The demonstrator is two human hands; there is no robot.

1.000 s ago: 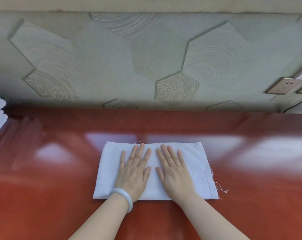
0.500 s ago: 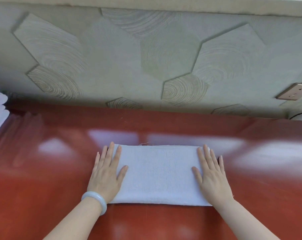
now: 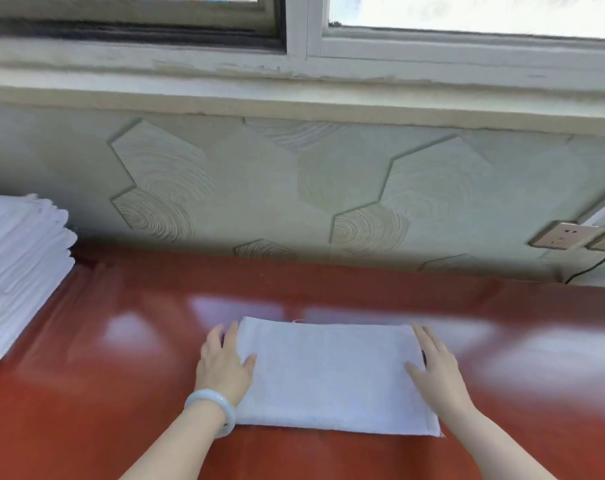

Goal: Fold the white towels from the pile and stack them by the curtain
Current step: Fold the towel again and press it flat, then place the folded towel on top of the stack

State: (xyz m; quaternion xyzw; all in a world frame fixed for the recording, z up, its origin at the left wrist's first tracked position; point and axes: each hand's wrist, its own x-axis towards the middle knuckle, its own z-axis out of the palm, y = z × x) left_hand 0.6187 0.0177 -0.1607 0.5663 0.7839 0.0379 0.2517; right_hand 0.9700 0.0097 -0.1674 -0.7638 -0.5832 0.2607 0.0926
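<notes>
Head view: your left hand (image 3: 223, 367) and right hand (image 3: 436, 372) lie flat and unclenched on the short ends of the folded towel (image 3: 328, 375) mid-table (image 3: 121, 393), stack (image 3: 20, 271) far left; soft, light, floppy, so I'd pinch both ends through all layers.

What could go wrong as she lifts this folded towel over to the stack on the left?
The left hand and right hand only cup the folded towel's short ends, so its middle may sag and unfold. The stack at the far left already leans unevenly; a careless drop could tip it on the glossy red table.
</notes>
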